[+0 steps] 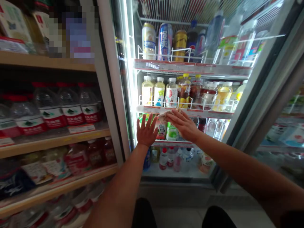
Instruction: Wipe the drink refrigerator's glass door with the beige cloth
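My right hand (184, 125) has its fingers stretched together over a pale, crumpled cloth (168, 114), which lies along the front strip of the fridge's middle shelf (209, 114). Fingers spread and holding nothing, my left hand (146, 133) is raised in front of the shelf below. I cannot tell whether its fingertips touch anything. Behind the hands stand a red-labelled drink (161, 128) and a green-labelled drink (172, 131), both partly covered. Just above the cloth, a white-capped bottle (171, 91) stands behind the wire guard.
Tall cans (165, 41) and bottles fill the top fridge shelf. Small bottles (163, 158) stand at the bottom. The open door's frame (256, 91) is on the right. To the left, a wooden rack (59, 141) carries red-capped water bottles (71, 104). My knees (144, 213) show below.
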{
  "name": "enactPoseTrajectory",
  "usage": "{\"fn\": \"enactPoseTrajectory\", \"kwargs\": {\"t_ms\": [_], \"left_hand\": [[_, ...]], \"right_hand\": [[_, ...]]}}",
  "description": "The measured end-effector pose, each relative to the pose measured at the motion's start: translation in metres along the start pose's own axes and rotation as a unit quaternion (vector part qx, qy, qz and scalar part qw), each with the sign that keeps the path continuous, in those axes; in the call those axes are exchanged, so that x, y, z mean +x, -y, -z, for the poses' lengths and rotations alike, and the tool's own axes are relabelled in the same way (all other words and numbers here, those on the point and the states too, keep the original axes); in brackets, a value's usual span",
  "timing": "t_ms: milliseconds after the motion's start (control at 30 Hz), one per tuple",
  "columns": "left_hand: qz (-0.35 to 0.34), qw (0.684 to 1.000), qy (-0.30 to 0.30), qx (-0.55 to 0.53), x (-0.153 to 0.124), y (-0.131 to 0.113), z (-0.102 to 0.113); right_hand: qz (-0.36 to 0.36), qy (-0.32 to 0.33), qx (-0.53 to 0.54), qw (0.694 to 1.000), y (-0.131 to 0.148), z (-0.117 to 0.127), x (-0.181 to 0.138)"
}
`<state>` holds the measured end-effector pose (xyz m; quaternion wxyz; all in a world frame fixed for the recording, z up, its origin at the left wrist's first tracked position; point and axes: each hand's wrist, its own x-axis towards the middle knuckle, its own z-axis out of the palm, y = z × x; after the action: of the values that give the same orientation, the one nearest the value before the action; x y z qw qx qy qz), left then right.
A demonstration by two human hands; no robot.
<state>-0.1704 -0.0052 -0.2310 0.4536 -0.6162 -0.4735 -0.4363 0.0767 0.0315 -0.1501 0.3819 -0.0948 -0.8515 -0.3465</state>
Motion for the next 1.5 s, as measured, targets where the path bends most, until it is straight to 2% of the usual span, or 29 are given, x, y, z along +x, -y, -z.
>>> {"fn": "enactPoseTrajectory", "kwargs": {"t_ms": [33,133,200,267,367,400,433,533,600,733,800,967,1033,1100,1167,1233,1300,1400,1467,1500], "left_hand": [[0.003,1.000,0.003,0.000,0.000,0.000,0.000],[0.008,1.000,0.010,-0.004,0.000,0.000,0.001],[0.003,1.000,0.011,-0.009,0.000,0.000,0.001],[-0.007,1.000,-0.001,-0.014,0.000,0.000,0.002],[-0.018,1.000,-0.023,-0.002,0.000,0.000,0.002],[-0.017,1.000,-0.026,0.005,0.001,0.000,0.001],[-0.015,0.999,-0.026,0.010,0.000,0.001,0.001],[-0.010,1.000,-0.023,0.004,0.000,0.001,0.001],[-0.008,1.000,-0.021,-0.012,0.000,0.001,0.001],[-0.011,1.000,-0.021,-0.011,0.000,0.002,0.001],[-0.019,0.999,-0.027,0.007,0.000,0.003,0.001],[-0.014,0.999,-0.023,-0.018,-0.001,0.005,-0.001],[-0.003,0.999,-0.011,-0.032,-0.001,0.005,-0.002],[-0.001,1.000,-0.004,-0.028,-0.002,0.006,-0.003],[-0.002,1.000,-0.003,-0.018,-0.002,0.006,-0.003],[0.004,1.000,-0.001,-0.014,-0.002,0.006,-0.003],[0.011,1.000,0.004,-0.015,-0.003,0.007,-0.003],[0.009,1.000,0.005,-0.011,-0.003,0.007,-0.004],[0.007,1.000,0.005,-0.010,-0.003,0.008,-0.005],[0.008,1.000,0.010,-0.013,-0.003,0.008,-0.006]], "right_hand": [[0.002,-0.006,-0.001,1.000,-0.007,0.003,0.005],[-0.082,-0.075,-0.014,0.994,-0.031,0.012,0.028],[-0.123,-0.110,-0.019,0.986,-0.033,0.012,0.037],[-0.108,-0.100,-0.016,0.989,-0.024,0.007,0.038],[-0.027,-0.041,-0.007,0.999,-0.011,0.000,0.035],[-0.020,-0.034,-0.009,0.999,-0.012,0.000,0.038],[-0.031,-0.043,-0.014,0.998,-0.015,0.000,0.042],[-0.124,-0.127,-0.037,0.983,-0.028,0.005,0.057],[-0.146,-0.144,-0.037,0.978,-0.026,0.004,0.060],[-0.061,-0.031,0.009,0.998,-0.003,-0.001,0.044],[-0.055,-0.013,0.016,0.998,-0.002,0.003,0.037],[-0.167,-0.145,-0.031,0.975,-0.046,0.028,0.029],[-0.183,-0.168,-0.049,0.967,-0.054,0.032,0.013],[-0.150,-0.138,-0.052,0.978,-0.047,0.030,-0.013],[-0.051,-0.055,-0.027,0.997,-0.036,0.029,-0.041],[-0.002,0.007,-0.007,1.000,-0.033,0.032,-0.061],[-0.036,-0.003,-0.013,0.999,-0.040,0.040,-0.073],[-0.145,-0.112,-0.044,0.982,-0.054,0.045,-0.079],[-0.205,-0.167,-0.051,0.963,-0.049,0.036,-0.082],[-0.229,-0.174,-0.048,0.957,-0.039,0.028,-0.083]]}}
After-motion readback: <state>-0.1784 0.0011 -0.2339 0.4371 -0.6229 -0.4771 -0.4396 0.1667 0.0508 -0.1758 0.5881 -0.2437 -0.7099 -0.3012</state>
